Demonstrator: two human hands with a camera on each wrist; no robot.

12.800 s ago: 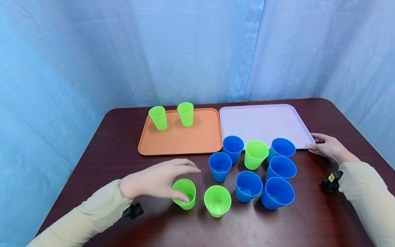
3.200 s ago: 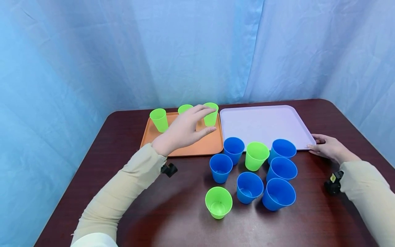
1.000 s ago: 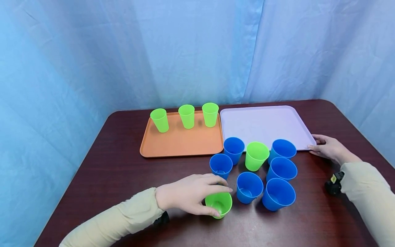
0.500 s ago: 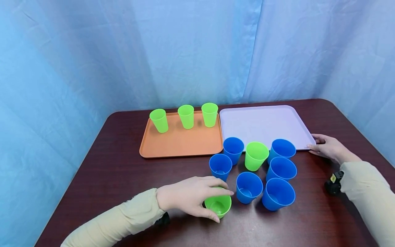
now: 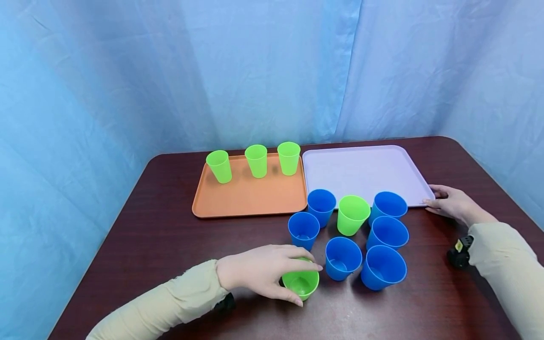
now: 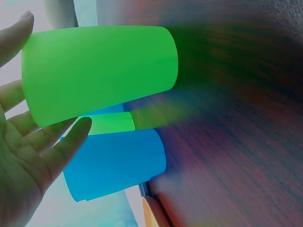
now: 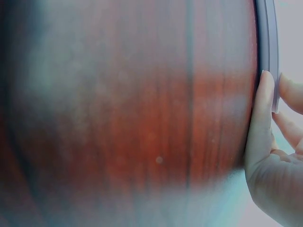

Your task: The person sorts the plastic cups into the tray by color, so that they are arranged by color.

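- The left hand (image 5: 263, 276) curls its fingers and thumb round the near green cup (image 5: 301, 284), which stands on the dark wooden table (image 5: 161, 236) beside smooth, tapered blue plastic cups (image 5: 342, 257).
- The right hand (image 5: 451, 204) rests with relaxed fingers against the lilac tray (image 5: 365, 170) corner.

Dark reddish wood-grain counter (image 7: 132, 118) fills most of the frame, blurred toward the left. At the right edge, the right hand (image 7: 277, 156) rests with straight fingers (image 7: 261, 113) touching the pale tray rim (image 7: 267, 42) running down from the upper right.
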